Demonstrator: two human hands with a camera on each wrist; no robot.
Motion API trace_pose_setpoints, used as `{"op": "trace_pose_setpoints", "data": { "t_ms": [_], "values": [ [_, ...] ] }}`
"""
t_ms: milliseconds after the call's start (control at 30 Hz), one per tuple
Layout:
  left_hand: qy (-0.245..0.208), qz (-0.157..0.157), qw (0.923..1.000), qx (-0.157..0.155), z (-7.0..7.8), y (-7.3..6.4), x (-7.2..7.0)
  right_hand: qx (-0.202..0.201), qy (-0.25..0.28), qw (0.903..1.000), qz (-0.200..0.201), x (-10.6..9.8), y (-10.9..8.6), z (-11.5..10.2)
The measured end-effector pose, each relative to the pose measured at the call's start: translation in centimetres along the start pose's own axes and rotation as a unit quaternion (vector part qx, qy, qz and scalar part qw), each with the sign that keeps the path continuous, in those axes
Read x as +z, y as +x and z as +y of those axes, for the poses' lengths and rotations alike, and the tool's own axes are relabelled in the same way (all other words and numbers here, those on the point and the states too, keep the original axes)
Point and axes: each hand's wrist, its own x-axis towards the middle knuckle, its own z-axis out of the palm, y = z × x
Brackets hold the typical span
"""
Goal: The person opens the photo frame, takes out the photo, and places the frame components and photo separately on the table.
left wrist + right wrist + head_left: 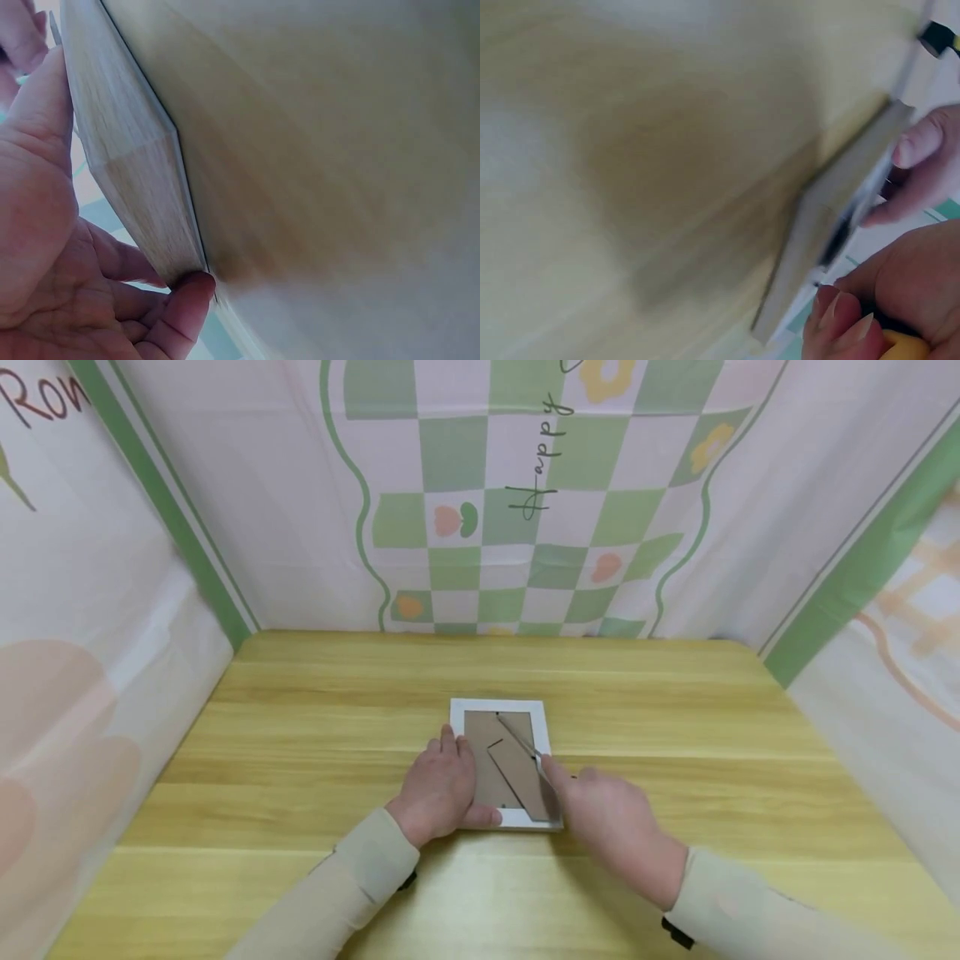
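A white picture frame (497, 704) lies face down on the wooden table, showing its brown backing board (486, 785) and the slanted stand leg (522, 775). My left hand (437, 787) holds its near-left corner, thumb over the near rim and fingers along the left side. In the left wrist view, fingertips curl against the frame's edge (135, 195). My right hand (611, 818) grips a screwdriver with a thin metal shaft (519, 734). Its tip overlaps a small dark tab at the board's far edge. The yellow and black handle (906, 346) is mostly hidden in the palm.
The wooden table (315, 693) extends around the frame on all sides. A printed cloth (517, 568) with green checks hangs behind the far edge, and more cloth hangs at the left and right.
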Motion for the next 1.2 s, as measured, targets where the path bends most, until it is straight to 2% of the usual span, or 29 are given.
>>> {"op": "trace_pose_setpoints", "data": {
  "t_ms": [100,200,333,467,633,700,900,1000,1200],
  "values": [
    [0.004,0.007,1.0000,0.001,0.0,0.0,0.0,0.003,0.003,1.0000,0.001,0.7,-0.2,0.0],
    [0.009,0.010,0.9999,0.000,0.0,0.1,0.0,0.022,0.028,0.9989,-0.030,0.9,-0.2,0.0],
    [0.020,0.017,0.9996,0.001,0.0,0.2,0.1,0.044,0.088,0.9926,-0.071,0.7,0.0,0.3],
    [0.024,0.026,0.9994,0.001,0.0,0.2,0.1,0.064,0.169,0.9794,-0.090,0.2,0.6,0.9],
    [0.020,0.022,0.9996,-0.004,0.0,0.3,0.2,0.087,0.251,0.9553,-0.130,-0.8,1.3,1.8],
    [0.025,0.020,0.9995,-0.005,0.0,0.3,0.3,0.083,0.254,0.9528,-0.145,-1.1,1.6,2.1],
    [0.055,0.020,0.9983,0.000,0.1,0.1,0.1,0.057,0.205,0.9626,-0.168,-2.1,2.4,2.6],
    [0.057,0.021,0.9982,0.000,0.2,0.0,-0.1,0.046,0.187,0.9659,-0.173,-2.7,2.8,2.5],
    [0.062,0.030,0.9976,-0.007,0.4,0.1,-0.4,0.027,0.170,0.9676,-0.185,-3.6,3.4,2.3]
  ]
}}
